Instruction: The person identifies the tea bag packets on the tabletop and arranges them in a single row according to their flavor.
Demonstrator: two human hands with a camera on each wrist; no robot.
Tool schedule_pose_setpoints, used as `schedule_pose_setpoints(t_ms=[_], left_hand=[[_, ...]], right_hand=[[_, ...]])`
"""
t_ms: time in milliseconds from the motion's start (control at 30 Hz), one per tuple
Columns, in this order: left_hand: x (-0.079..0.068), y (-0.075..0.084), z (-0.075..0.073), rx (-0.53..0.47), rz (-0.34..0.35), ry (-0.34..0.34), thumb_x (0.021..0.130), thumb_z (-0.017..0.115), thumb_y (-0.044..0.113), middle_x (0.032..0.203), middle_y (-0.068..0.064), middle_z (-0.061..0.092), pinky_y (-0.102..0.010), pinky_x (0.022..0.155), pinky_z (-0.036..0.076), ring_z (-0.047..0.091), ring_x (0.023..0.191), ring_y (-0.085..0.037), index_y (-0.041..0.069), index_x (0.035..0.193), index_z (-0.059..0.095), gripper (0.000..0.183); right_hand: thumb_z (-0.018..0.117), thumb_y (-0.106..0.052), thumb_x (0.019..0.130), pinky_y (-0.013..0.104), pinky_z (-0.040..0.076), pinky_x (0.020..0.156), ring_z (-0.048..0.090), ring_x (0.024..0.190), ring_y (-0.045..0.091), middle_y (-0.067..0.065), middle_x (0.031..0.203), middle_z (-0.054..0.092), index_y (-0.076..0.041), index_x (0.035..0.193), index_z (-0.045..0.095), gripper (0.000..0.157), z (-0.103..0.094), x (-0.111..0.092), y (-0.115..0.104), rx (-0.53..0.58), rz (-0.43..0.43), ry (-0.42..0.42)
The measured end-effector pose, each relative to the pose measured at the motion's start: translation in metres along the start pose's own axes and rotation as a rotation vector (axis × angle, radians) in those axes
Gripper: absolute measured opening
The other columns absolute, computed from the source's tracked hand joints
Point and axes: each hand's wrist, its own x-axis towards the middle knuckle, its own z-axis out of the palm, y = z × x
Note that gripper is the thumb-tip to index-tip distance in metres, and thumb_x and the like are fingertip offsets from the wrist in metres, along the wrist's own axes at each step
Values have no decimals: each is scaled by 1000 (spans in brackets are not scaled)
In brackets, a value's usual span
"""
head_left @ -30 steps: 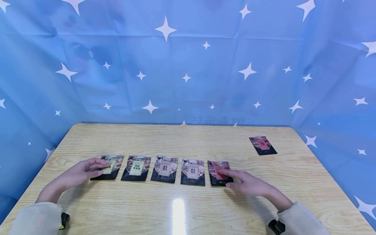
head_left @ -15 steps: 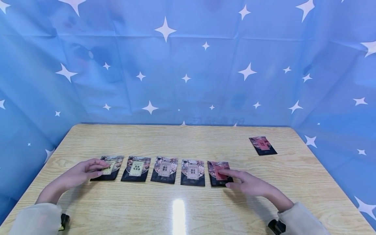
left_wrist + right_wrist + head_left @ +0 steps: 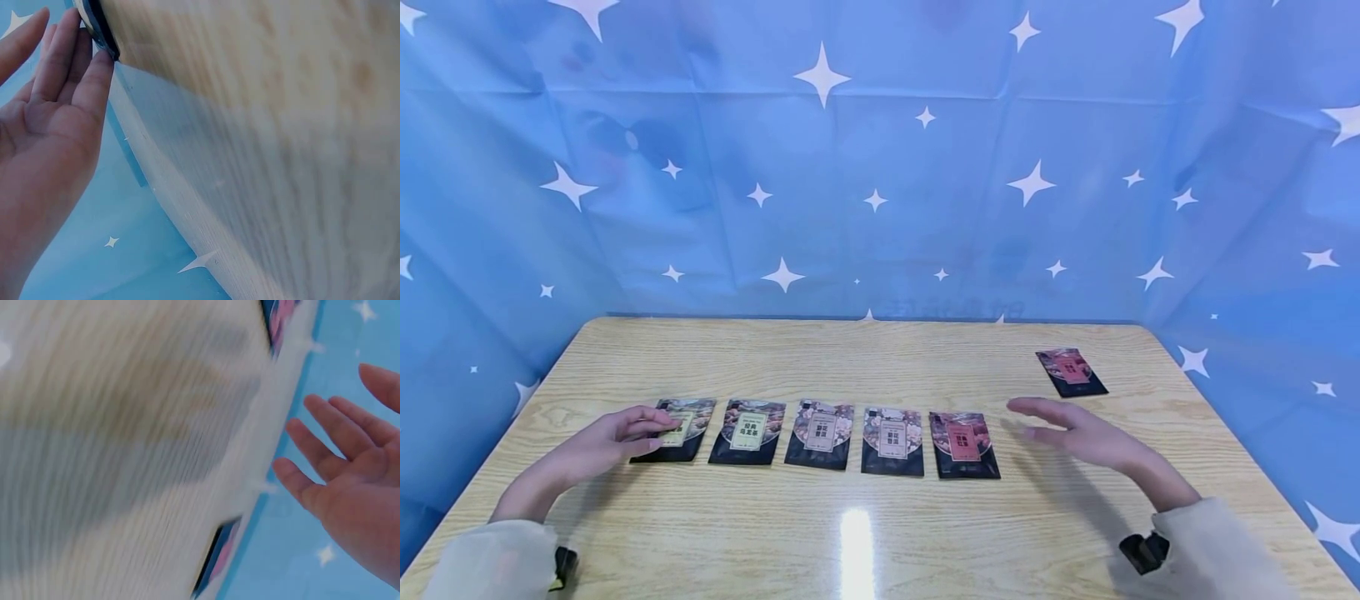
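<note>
Five flat, dark printed tea packets lie in a row across the table. My left hand [image 3: 598, 446] rests its fingers on the leftmost green-labelled tea packet [image 3: 688, 442], covering part of the label; the left wrist view shows its fingertips at the edge of that dark packet [image 3: 100, 28]. Beside it lie another green-labelled tea packet [image 3: 748, 431] and two pale pink-labelled tea packets, one [image 3: 820, 432] left of the other [image 3: 892, 440]. A red-labelled tea packet [image 3: 964, 446] ends the row. My right hand [image 3: 1090, 436] hovers to its right with extended fingers, holding nothing.
A second red-labelled tea packet [image 3: 1072, 372] lies tilted at the table's back right. Behind the wooden table [image 3: 737, 533] hangs a blue cloth [image 3: 880, 233] with white stars. A bright light reflection [image 3: 857, 554] shows near the front.
My right hand has lifted off the red-labelled packet at the row's right end and moved right and slightly back. The left hand and the packets stay where they were.
</note>
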Motion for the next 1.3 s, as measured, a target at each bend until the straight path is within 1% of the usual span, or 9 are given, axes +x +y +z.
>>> schedule_pose_setpoints(t_ms=[100, 167, 400, 567, 667, 900, 1033, 1167, 1300], left_hand=[[0, 1, 0, 4, -4, 0, 96, 49, 13, 130, -34, 38, -22, 78, 47, 44, 101, 15, -11, 125, 38, 40], [0, 1, 1, 5, -8, 1, 96, 49, 14, 130, -34, 38, -22, 78, 47, 44, 101, 15, -11, 126, 38, 41], [-1, 0, 1, 0, -10, -2, 96, 49, 14, 130, -35, 38, -23, 79, 47, 44, 101, 15, -12, 126, 36, 42], [0, 0, 2, -4, -15, 0, 96, 49, 14, 130, -34, 38, -22, 79, 46, 44, 101, 15, -12, 126, 37, 42], [0, 0, 2, -7, -15, 0, 96, 49, 14, 130, -34, 38, -22, 79, 46, 44, 101, 15, -12, 126, 37, 42], [0, 1, 2, -3, -15, 1, 95, 50, 14, 130, -34, 38, -23, 79, 47, 44, 101, 14, -11, 126, 38, 41], [1, 2, 1, 6, -14, 3, 95, 50, 15, 130, -34, 38, -23, 79, 47, 45, 101, 14, -11, 126, 38, 41], [0, 3, 1, 15, -15, 8, 95, 51, 15, 129, -33, 39, -23, 79, 47, 45, 101, 14, -10, 126, 39, 42], [0, 3, 1, 19, -16, 8, 95, 51, 15, 129, -33, 39, -23, 79, 46, 45, 100, 14, -10, 126, 39, 42]], right_hand=[[45, -16, 97, 47, 39, 92, 29, 125, 46, 29, 138, 33, 7, 137, 32, 48, -15, -4, 11, 12, 43, 34], [45, -15, 97, 44, 41, 91, 29, 125, 47, 30, 137, 33, 8, 136, 32, 47, -24, -7, 20, 11, 58, 60], [46, -21, 97, 56, 35, 92, 27, 124, 49, 31, 137, 32, 6, 138, 32, 51, -46, -13, 45, -10, 158, 147], [47, -20, 97, 58, 34, 92, 27, 123, 51, 35, 138, 24, 8, 138, 30, 53, -52, -14, 55, 21, 225, 171], [47, -19, 96, 59, 32, 92, 27, 122, 52, 37, 138, 21, 9, 138, 30, 53, -53, -13, 59, 34, 243, 180], [47, -16, 96, 59, 30, 94, 22, 124, 52, 37, 139, 20, 9, 138, 28, 52, -51, -12, 70, 43, 236, 180], [45, -13, 97, 59, 31, 94, 24, 124, 51, 36, 140, 19, 9, 140, 25, 52, -49, -12, 75, 51, 228, 163], [43, -11, 97, 58, 34, 92, 28, 121, 52, 38, 138, 21, 12, 138, 24, 51, -46, -13, 76, 45, 183, 134], [42, -10, 98, 58, 34, 91, 28, 121, 53, 38, 137, 23, 12, 138, 24, 49, -43, -13, 73, 17, 144, 109]])
